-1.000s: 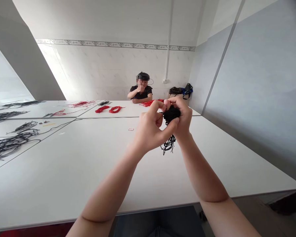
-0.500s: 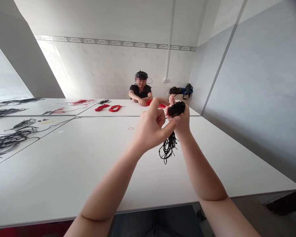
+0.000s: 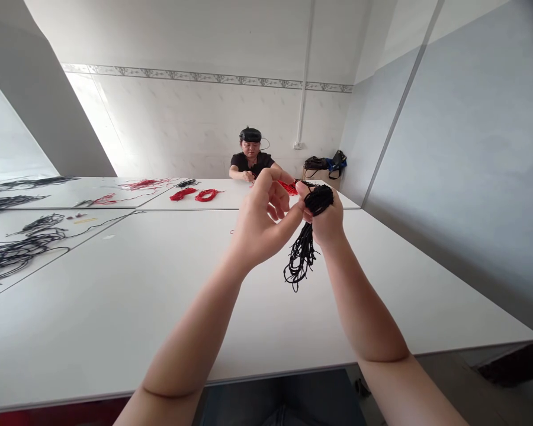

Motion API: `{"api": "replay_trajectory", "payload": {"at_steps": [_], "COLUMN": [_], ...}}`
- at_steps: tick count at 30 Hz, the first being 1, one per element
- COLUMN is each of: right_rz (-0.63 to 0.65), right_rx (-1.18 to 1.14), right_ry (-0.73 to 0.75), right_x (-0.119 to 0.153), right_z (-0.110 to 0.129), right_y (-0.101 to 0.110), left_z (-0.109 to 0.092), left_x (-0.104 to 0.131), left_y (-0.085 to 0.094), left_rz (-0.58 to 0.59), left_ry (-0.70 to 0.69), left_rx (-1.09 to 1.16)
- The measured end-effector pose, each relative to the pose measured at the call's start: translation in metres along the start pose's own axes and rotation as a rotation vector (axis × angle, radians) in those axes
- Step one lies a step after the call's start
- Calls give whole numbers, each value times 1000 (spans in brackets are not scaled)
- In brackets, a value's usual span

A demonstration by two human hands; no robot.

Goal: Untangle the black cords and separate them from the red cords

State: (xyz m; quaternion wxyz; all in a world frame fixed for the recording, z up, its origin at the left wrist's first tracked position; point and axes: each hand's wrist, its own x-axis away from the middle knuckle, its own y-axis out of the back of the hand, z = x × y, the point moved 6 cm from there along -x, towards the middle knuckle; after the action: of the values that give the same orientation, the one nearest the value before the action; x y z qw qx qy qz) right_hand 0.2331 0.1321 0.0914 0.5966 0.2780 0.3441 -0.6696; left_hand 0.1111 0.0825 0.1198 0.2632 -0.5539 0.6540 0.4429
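Note:
A bundle of thin black knotted cords [image 3: 318,200] is held in my right hand [image 3: 331,228], raised above the white table. The fingers are wrapped round the bundle, and its looped ends hang below the fist. Just to the left is my left hand [image 3: 266,219], its thumb and index finger apart in a C shape and its other fingers curled. The left thumb tip reaches the bundle's left side near the right fingers; whether it touches cannot be made out.
Across the white table [image 3: 182,307] sits a person [image 3: 251,160] wearing a head-mounted device. Red cord bundles [image 3: 208,195] lie on the far half. Loose black cords [image 3: 22,251] spread over the left side. Dark bags [image 3: 326,163] stand by the back wall.
My left hand has drawn back slightly left, its thumb leaving the front of the black bundle. The person opposite has lifted their head and moved their hands.

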Motion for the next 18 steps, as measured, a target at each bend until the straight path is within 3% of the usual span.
{"api": "replay_trajectory", "payload": {"at_steps": [18], "right_rz": [-122], "right_rx": [507], "right_ry": [401], "right_x": [14], "right_z": [41], "right_y": [3], "left_z": [-7], "left_x": [0], "left_y": [1], "left_rz": [45], "left_ry": [22], "left_rx": [86]}}
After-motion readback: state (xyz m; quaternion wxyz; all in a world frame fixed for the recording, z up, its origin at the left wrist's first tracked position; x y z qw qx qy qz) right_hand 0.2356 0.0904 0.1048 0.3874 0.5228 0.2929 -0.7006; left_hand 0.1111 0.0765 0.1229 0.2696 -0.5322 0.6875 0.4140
